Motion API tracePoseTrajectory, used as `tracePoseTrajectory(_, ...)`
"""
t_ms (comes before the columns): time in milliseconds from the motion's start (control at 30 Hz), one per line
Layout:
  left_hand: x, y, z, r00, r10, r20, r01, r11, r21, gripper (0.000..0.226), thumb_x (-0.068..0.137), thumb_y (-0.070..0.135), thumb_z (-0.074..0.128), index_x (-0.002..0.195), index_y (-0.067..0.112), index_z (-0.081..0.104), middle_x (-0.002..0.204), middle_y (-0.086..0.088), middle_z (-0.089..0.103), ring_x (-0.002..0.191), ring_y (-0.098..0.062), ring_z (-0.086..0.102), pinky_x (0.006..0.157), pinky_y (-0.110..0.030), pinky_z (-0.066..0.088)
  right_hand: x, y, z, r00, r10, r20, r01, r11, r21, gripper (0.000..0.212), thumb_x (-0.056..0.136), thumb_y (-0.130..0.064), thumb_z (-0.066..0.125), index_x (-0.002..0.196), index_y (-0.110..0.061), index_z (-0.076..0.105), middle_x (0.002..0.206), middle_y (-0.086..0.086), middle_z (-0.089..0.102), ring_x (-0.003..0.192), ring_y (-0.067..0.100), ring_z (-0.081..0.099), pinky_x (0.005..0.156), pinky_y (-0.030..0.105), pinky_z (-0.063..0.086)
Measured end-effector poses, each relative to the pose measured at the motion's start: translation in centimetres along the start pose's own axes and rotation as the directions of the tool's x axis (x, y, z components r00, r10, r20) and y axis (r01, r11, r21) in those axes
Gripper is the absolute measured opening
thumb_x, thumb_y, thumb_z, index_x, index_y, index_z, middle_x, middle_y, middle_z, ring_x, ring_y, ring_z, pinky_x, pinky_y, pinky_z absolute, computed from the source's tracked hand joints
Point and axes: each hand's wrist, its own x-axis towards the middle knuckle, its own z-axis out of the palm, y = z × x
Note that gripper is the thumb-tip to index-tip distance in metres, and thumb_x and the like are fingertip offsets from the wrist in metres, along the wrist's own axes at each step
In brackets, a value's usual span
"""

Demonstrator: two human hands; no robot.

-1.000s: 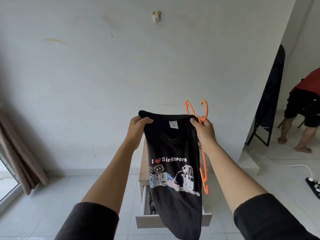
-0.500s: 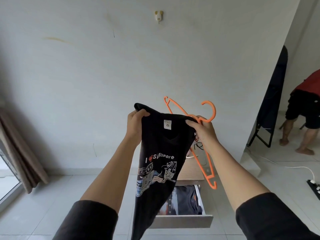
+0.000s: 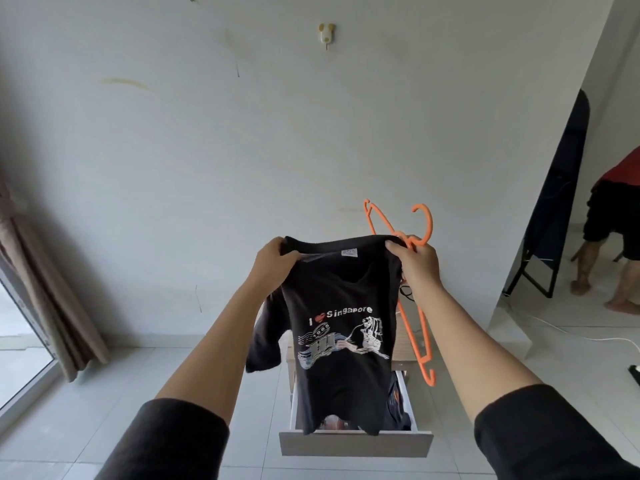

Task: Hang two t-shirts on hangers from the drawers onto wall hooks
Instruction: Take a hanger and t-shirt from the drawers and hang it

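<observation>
T-shirt (image 3: 343,306) untwisted since half a second ago; print now faces me flat. I spread left hand (image 3: 275,261) and right hand (image 3: 417,263) wider. One sleeve (image 3: 265,341) now hangs free.

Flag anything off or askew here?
The orange hanger dangles steeply tilted outside the black t-shirt, pinched with its shoulder in the right grip, not threaded through the neck. Drawer below stands open. Yellowish smear on wall.

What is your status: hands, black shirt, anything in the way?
Left hand grips black printed t-shirt at collar. Right hand grips collar and orange plastic hanger. Shirt not yet on hanger. Cream wall hook free.
</observation>
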Motion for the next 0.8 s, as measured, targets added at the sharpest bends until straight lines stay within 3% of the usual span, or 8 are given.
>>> tracePoseTrajectory(67, -0.1, -0.5, 0.3, 0.998, 0.011, 0.054, -0.015, 0.997, 0.069, 0.017, 0.092, 0.024, 0.055, 0.098, 0.012, 0.065, 0.094, -0.005, 0.067, 0.089, -0.023, 0.062, 0.08, -0.033, 0.05, 0.0, 0.1, -0.4, 0.999, 0.043, -0.018, -0.043, 0.999, 0.017, 0.009, 0.081, -0.019, 0.066, 0.09, -0.017, 0.064, 0.061, 0.003, 0.048, 0.055, 0.017, 0.042, 0.052, 0.028, 0.034)
tracePoseTrajectory(200, -0.5, 0.0, 1.3, 0.994, -0.034, 0.108, 0.047, 0.992, -0.12, 0.023, 0.096, 0.024, 0.046, 0.105, 0.014, 0.065, 0.104, -0.008, 0.069, 0.1, -0.027, 0.065, 0.096, -0.042, 0.049, -0.4, 0.1, -1.0, 0.979, 0.201, -0.009, -0.201, 0.979, 0.038, 0.016, 0.082, -0.008, 0.053, 0.093, -0.017, 0.06, 0.057, 0.0, 0.035, 0.047, 0.015, 0.028, 0.045, 0.024, 0.023)
tracePoseTrajectory(300, -0.5, 0.9, 2.3, 0.997, -0.002, 0.073, 0.013, 0.988, -0.157, 0.023, 0.095, 0.024, 0.043, 0.096, 0.013, 0.063, 0.089, -0.006, 0.066, 0.086, -0.025, 0.062, 0.085, -0.039, 0.05, -0.5, 0.3, -1.6, 0.971, 0.237, 0.018, -0.238, 0.97, 0.051, 0.023, 0.083, -0.011, 0.047, 0.097, -0.009, 0.066, 0.056, 0.003, 0.038, 0.044, 0.016, 0.029, 0.045, 0.023, 0.023)
tracePoseTrajectory(367, -0.5, 1.4, 2.7, 0.998, 0.026, 0.051, -0.017, 0.987, -0.162, 0.022, 0.094, 0.023, 0.043, 0.086, 0.015, 0.061, 0.078, -0.002, 0.063, 0.074, -0.02, 0.059, 0.071, -0.032, 0.048, -0.4, 0.5, -1.8, 0.981, 0.194, 0.001, -0.194, 0.98, 0.049, 0.026, 0.084, -0.022, 0.052, 0.092, -0.006, 0.07, 0.065, 0.005, 0.054, 0.047, 0.015, 0.035, 0.046, 0.024, 0.028)
tracePoseTrajectory(467, -0.3, 1.5, 2.9, 0.996, 0.05, 0.07, -0.042, 0.992, -0.118, 0.022, 0.093, 0.02, 0.043, 0.087, 0.01, 0.062, 0.076, -0.002, 0.062, 0.07, -0.018, 0.057, 0.068, -0.031, 0.046, 0.0, 0.4, -1.8, 0.99, 0.115, -0.077, -0.116, 0.993, -0.01, 0.036, 0.09, -0.045, 0.049, 0.075, -0.02, 0.07, 0.086, -0.004, 0.069, 0.066, 0.011, 0.051, 0.056, 0.028, 0.041)
tracePoseTrajectory(633, -0.4, 0.8, 2.9, 0.991, 0.011, 0.131, -0.015, 0.999, 0.03, 0.026, 0.088, 0.021, 0.044, 0.093, 0.0, 0.059, 0.08, -0.013, 0.06, 0.073, -0.022, 0.054, 0.067, -0.034, 0.043, 0.4, -0.1, -1.1, 0.99, 0.108, -0.096, -0.11, 0.994, -0.019, 0.068, 0.09, -0.061, 0.037, 0.084, -0.005, 0.074, 0.059, -0.004, 0.054, 0.052, 0.014, 0.045, 0.058, 0.03, 0.038)
tracePoseTrajectory(800, -1.6, -0.9, 2.3, 0.971, -0.07, 0.228, 0.045, 0.993, 0.113, 0.028, 0.091, 0.02, 0.043, 0.097, 0.001, 0.061, 0.083, -0.011, 0.061, 0.075, -0.022, 0.055, 0.069, -0.031, 0.043, -1.2, -1.4, 0.8, 0.985, 0.162, 0.06, -0.169, 0.976, 0.139, 0.054, 0.091, -0.052, 0.046, 0.057, -0.019, 0.072, 0.046, -0.005, 0.042, 0.045, 0.009, 0.03, 0.05, 0.022, 0.026)
